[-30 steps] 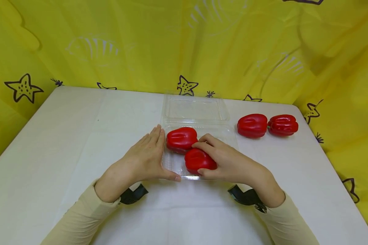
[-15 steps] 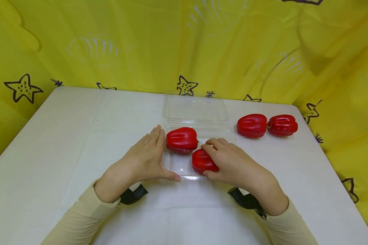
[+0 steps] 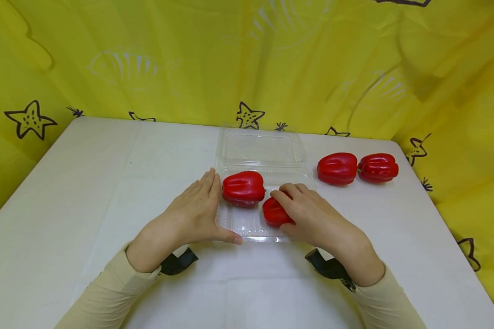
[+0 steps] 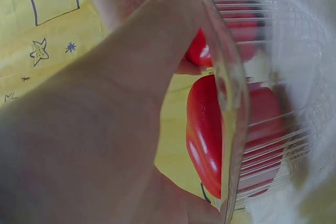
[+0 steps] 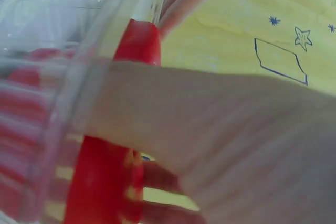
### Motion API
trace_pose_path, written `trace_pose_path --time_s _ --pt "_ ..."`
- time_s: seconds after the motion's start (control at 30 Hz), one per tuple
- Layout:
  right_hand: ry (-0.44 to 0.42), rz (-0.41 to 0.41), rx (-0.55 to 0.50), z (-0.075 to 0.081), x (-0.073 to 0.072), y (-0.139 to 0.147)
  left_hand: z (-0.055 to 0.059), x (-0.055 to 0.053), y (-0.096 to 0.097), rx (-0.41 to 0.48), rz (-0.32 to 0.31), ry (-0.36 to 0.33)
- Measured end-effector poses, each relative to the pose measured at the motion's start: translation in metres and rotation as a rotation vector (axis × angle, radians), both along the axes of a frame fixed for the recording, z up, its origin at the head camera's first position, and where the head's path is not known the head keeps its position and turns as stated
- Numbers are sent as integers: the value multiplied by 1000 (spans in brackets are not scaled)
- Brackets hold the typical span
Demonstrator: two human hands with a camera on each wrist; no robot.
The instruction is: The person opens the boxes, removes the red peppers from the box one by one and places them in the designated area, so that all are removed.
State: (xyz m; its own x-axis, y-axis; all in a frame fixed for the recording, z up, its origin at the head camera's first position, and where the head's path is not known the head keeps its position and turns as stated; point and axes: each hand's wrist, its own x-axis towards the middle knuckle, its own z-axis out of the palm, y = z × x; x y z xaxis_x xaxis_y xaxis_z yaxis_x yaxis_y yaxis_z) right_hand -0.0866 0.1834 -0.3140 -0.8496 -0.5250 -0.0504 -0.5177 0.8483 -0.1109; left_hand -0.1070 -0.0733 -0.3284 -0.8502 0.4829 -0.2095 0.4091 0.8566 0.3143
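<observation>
A clear plastic clamshell box (image 3: 247, 237) lies with its lid folded back, away from the person. Inside its left part rests a red bell pepper (image 3: 243, 188). My right hand (image 3: 313, 214) grips a second red bell pepper (image 3: 274, 212) from above and the right, within the box's front right part; the palm hides much of it. My left hand (image 3: 193, 212) lies straight-fingered along the box's left side, thumb at the front rim. In the left wrist view, the first pepper (image 4: 203, 135) shows behind the transparent wall.
Two more red bell peppers, one (image 3: 337, 168) nearer the box and one (image 3: 378, 167) at its right, lie end to end at the table's back right. The box's lid (image 3: 259, 147) lies flat toward the yellow curtain (image 3: 189, 59) behind the white table (image 3: 86, 196).
My right hand has shifted the second bell pepper rightward inside the box, away from the first one. The left hand has stayed in place.
</observation>
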Motion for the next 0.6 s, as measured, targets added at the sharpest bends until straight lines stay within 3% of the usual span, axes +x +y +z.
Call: trace_pose_path --time_s 0.6 --pt "143 -30 -155 26 4 24 -1 -1 0 4 -7 -3"
